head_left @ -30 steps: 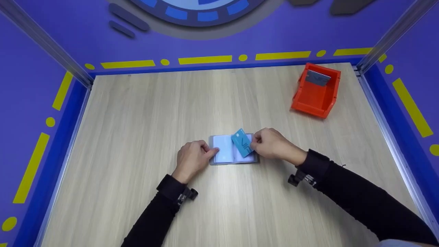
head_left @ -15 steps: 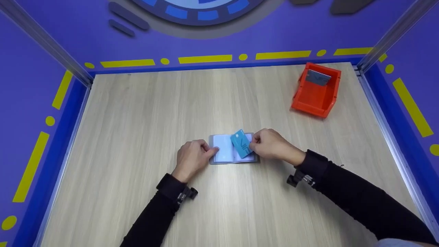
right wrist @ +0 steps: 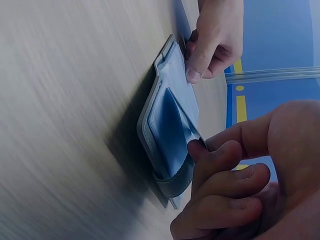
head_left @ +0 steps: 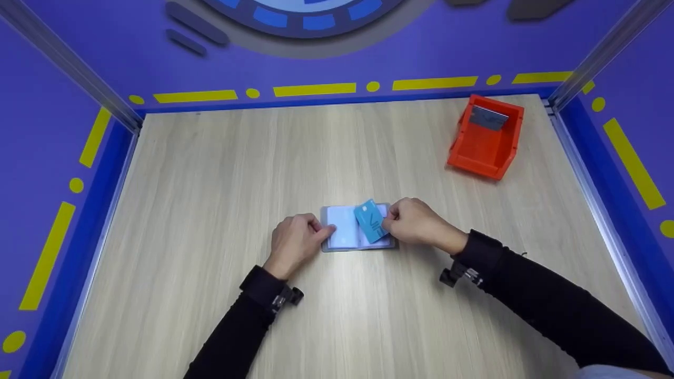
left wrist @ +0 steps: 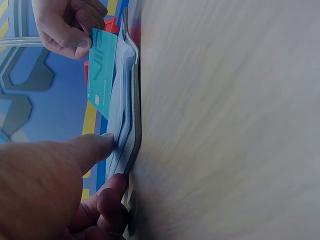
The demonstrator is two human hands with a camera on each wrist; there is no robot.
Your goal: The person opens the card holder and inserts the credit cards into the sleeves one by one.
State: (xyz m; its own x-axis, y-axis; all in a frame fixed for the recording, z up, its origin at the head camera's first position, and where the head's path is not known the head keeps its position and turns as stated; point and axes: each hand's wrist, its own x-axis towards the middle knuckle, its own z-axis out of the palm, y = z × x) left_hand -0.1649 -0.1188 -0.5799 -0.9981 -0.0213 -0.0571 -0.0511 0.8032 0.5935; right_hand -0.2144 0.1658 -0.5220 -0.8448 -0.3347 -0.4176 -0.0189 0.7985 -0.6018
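Observation:
A small card holder [head_left: 341,231] lies unfolded on the table, its clear sleeves facing up and a grey cover beneath. My left hand [head_left: 295,243] pinches its left edge, thumb on top of the sleeves and fingers at the cover's rim, as the left wrist view shows. Between thumb and fingers my right hand [head_left: 417,223] pinches a teal card [head_left: 370,221] with a chip and large dark letters. The card slants above the right half; in the right wrist view it is tilted over the sleeves [right wrist: 167,135], beside a strap [right wrist: 176,181] on the cover.
An orange-red bin [head_left: 479,150] stands at the table's back right, with a grey card [head_left: 488,119] leaning inside it. Blue walls with yellow marks surround the wooden table [head_left: 237,173] at the back and both sides.
The teal card and my right hand have shifted very slightly to the left. My left hand has kept its place on the card holder.

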